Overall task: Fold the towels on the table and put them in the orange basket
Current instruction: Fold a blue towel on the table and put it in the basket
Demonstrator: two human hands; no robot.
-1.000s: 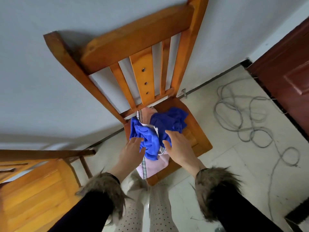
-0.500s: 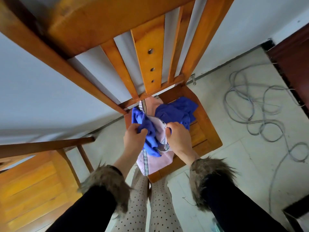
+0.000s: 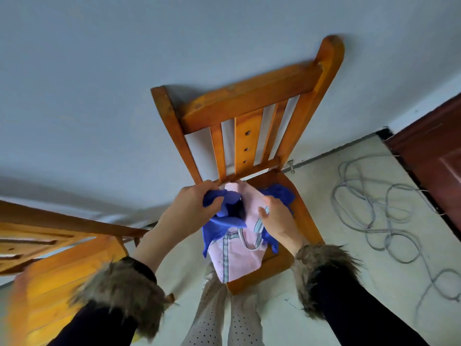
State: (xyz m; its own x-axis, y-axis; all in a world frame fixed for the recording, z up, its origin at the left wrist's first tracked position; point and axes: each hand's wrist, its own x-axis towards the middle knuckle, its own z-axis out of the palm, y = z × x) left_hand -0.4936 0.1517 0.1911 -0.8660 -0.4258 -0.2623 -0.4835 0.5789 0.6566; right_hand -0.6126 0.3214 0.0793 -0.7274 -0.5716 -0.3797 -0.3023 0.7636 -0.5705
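Observation:
A crumpled blue towel (image 3: 228, 218) and a pink towel with grey stripes (image 3: 237, 258) lie piled on the seat of a wooden chair (image 3: 249, 101). My left hand (image 3: 192, 208) grips a bunch of the blue towel and holds it above the pile. My right hand (image 3: 277, 221) pinches the striped edge of the pink towel at the right side of the pile. More blue cloth (image 3: 278, 194) shows behind my right hand. No orange basket is in view.
A second wooden chair (image 3: 57, 265) stands at the lower left. A grey cable (image 3: 379, 213) lies in loops on the tiled floor to the right. A dark red door (image 3: 434, 156) is at the far right. My legs (image 3: 219, 320) are below the seat.
My head has pulled back, so the whole chair back shows. My left hand has lifted the blue towel up from the pile. My right hand has taken the pink towel's edge.

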